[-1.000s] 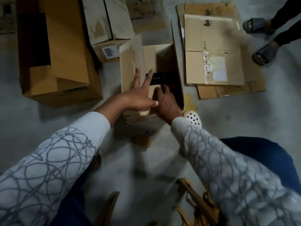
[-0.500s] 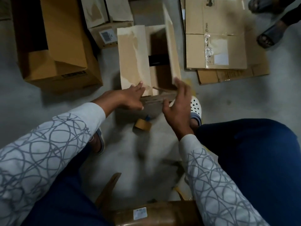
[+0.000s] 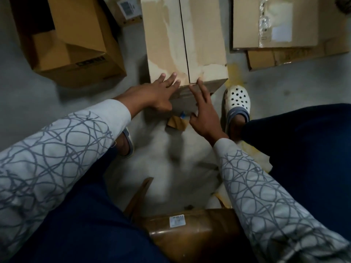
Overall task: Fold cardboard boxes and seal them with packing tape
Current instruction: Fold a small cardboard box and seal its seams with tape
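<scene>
Both top flaps have come down since a moment ago, when the cardboard box (image 3: 205,44) stood open with the flaps up; they now meet along a dark seam running away from the person. It stands on the concrete floor (image 3: 85,95), just ahead of the person's feet. The left hand (image 3: 155,95) lies with straight fingers flat on the left flap (image 3: 163,35) at its near edge, gripping nothing. The right hand (image 3: 205,118) is spread wide and also holds nothing; its fingertips touch the box's near top edge right at the seam. A roll of packing tape (image 3: 175,123) lies on the floor against the box's near side, between and below the two hands, partly hidden by them. To the left sits a bigger open brown box (image 3: 79,44); to the right, flattened cardboard (image 3: 275,25) lies stacked. A white clog (image 3: 237,99) stands just beside the box's near right corner.
</scene>
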